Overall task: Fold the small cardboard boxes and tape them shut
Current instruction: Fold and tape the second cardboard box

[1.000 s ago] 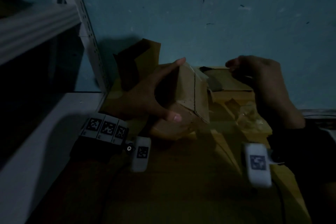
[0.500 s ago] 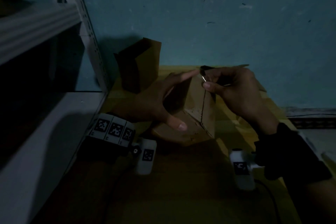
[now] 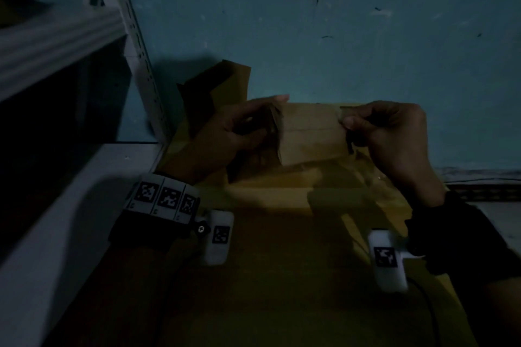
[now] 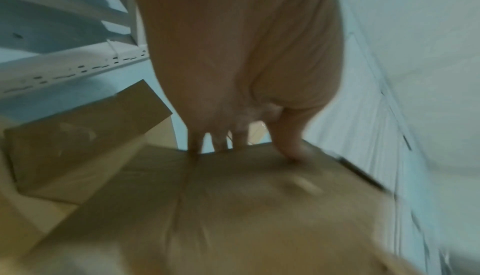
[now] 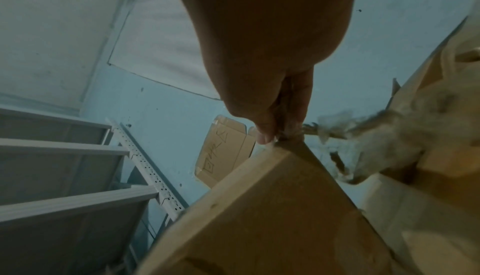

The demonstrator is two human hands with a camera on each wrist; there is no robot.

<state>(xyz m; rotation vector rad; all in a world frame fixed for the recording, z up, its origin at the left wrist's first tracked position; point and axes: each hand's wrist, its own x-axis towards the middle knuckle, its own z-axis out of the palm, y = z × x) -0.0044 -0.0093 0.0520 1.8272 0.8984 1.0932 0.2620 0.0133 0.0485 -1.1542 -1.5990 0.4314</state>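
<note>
Against a blue wall [image 3: 310, 36], left hand [image 3: 225, 138] and right hand [image 3: 394, 132] grip a small cardboard box [image 3: 310, 135].

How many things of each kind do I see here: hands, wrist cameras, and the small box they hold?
Hands: 2, the left hand and the right hand
White wrist cameras: 2
Small cardboard box held between them: 1
Total: 5
</note>
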